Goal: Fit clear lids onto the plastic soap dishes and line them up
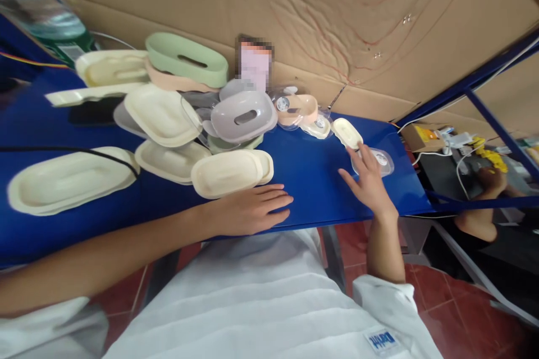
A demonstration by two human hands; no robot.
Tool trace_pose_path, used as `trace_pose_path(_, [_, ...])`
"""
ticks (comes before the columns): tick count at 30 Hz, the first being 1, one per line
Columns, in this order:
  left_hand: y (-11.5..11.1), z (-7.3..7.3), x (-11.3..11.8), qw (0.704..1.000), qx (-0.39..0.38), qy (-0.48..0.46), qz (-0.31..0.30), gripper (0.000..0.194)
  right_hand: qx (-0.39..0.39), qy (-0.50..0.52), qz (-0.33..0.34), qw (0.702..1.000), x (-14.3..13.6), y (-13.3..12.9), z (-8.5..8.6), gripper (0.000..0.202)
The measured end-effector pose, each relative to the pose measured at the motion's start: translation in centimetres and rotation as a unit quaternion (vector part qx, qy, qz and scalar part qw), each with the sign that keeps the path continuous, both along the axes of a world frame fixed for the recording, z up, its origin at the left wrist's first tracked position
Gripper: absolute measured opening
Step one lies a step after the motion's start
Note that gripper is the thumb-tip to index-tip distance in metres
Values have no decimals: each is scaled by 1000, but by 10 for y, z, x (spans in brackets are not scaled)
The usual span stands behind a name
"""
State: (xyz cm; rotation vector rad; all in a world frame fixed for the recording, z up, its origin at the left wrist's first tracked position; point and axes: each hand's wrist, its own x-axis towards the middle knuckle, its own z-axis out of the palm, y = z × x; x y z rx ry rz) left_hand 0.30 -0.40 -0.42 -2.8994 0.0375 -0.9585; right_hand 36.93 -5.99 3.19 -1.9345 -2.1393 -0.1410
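Observation:
My left hand (252, 210) lies flat and palm down on the blue table (311, 174), just in front of a cream oval tray (229, 173). It holds nothing. My right hand (368, 179) rests on the table with fingers spread, fingertips touching a clear plastic piece (381, 160) and close to a small cream oval lid (347, 133). A heap of oval trays sits behind: a grey one with a slot (244, 116), a green one (187, 59), pink ones (297, 109) and several cream ones.
A large cream tray (67, 179) lies at the left under a black cable (63, 150). A cardboard wall (337, 17) backs the table. At the right, beyond a blue frame (484, 104), another person's hand (490, 182) works near yellow parts and white cables.

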Motion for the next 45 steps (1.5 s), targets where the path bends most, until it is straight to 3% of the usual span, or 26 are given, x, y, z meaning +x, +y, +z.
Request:
trace_pose_path(3, [1,2,0,1000,9,6,2,14,-38,-21,111,993,-37,47,13,59])
trace_pose_path(6, [1,4,-1,1000,16,26,6,15,-32,-50,161,985,-76,92,18,60])
trace_pose_path(10, [2,5,-2,999,20,43,5,14,12,-65,135,989,-114,140,11,72])
trace_pose_path(14, [2,6,-4,999,0,35,1,13,-4,-70,113,991,-123,164,0,79])
trace_pose_path(17, [2,6,-6,999,-30,29,-1,13,-19,-53,115,992,-101,161,-5,90])
trace_pose_path(19, [2,6,-7,999,-31,32,-2,13,-27,-36,81,996,-73,150,-6,99])
trace_pose_path(22, [3,5,-8,999,-31,35,0,14,-44,-33,-40,998,-29,132,-6,97])
trace_pose_path(25, [5,3,-9,998,-44,34,2,15,-107,-58,-170,978,1,122,-6,74])
trace_pose_path(29, [8,3,-9,999,-22,35,14,11,-146,-61,-220,963,15,127,-4,45])
trace_pose_path(34, [10,16,-13,998,41,-38,38,11,-120,-41,-223,966,16,133,4,45])
trace_pose_path(36, [14,25,-16,989,41,-110,88,16,-116,-35,-215,969,11,131,5,44])
trace_pose_path(39, [27,38,-23,957,38,-179,225,25,-121,-30,-183,975,-1,126,5,40])
trace_pose_path(42, [40,49,-33,914,63,-160,368,27,-128,-37,-153,979,-11,121,3,46])
trace_pose_path(45, [49,53,-51,894,70,-119,426,28,-131,-41,-153,979,-14,118,1,49])
